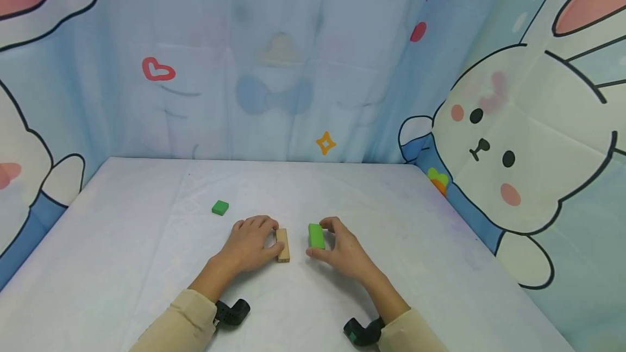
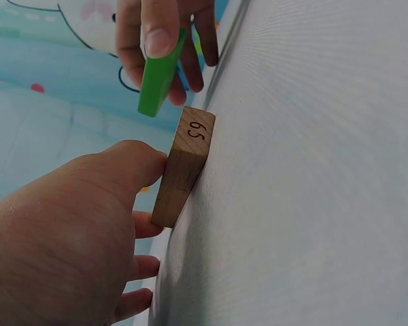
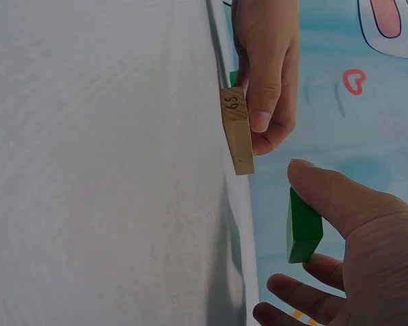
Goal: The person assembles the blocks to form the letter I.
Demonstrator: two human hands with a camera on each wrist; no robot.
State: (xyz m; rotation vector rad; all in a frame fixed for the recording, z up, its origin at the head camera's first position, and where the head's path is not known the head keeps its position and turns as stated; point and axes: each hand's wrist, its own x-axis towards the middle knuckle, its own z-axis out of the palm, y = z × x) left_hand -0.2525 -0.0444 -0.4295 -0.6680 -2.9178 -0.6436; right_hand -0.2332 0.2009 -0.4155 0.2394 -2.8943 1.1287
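Observation:
A plain wooden block (image 1: 283,249) marked 65 on its end lies on the white table, long side pointing away from me. My left hand (image 1: 249,244) pinches it from the left, thumb at the near part and a fingertip at the far end. To its right, my right hand (image 1: 344,249) holds a bright green block (image 1: 316,236) between thumb and fingers, raised off the tabletop. In the right wrist view this green block (image 3: 304,226) hangs apart from the wooden one (image 3: 238,139). The remaining right fingers are spread.
Another green block (image 1: 220,208) lies on the table (image 1: 146,287), beyond my left hand. A blue printed curtain (image 1: 210,113) hangs behind the table's far edge and along the sides. Black wrist devices (image 1: 232,312) sit at both sleeves.

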